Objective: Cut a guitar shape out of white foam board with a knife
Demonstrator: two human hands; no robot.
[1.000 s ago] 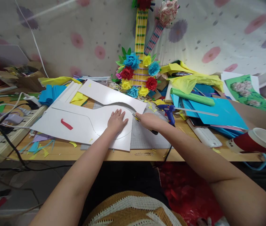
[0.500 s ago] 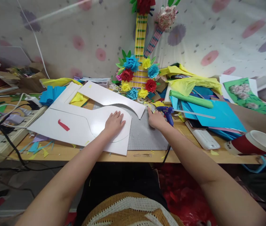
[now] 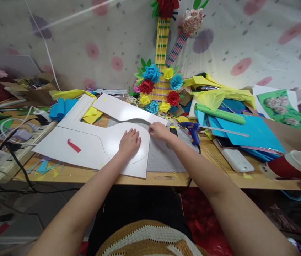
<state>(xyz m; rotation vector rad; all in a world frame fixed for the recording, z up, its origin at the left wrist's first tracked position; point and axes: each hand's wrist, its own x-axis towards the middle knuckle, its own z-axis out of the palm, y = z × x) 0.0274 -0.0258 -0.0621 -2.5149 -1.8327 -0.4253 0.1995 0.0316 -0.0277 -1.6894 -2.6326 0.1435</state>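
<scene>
Head view: resting left hand (image 3: pixel 129 144) open-fingered on white board (image 3: pixel 107 137), bunching right hand (image 3: pixel 160 131) near edge, cannot tell if gripping.

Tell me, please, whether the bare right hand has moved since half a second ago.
Yes, the right hand has moved left, away from the blue plastic glue gun.

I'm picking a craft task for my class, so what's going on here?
A person works at a white board that lies partly on a grey mat. The left hand rests flat on the board; the right hand is at its edge by a white strip, its grip unclear. A glue gun lies to the right, unheld.
</scene>
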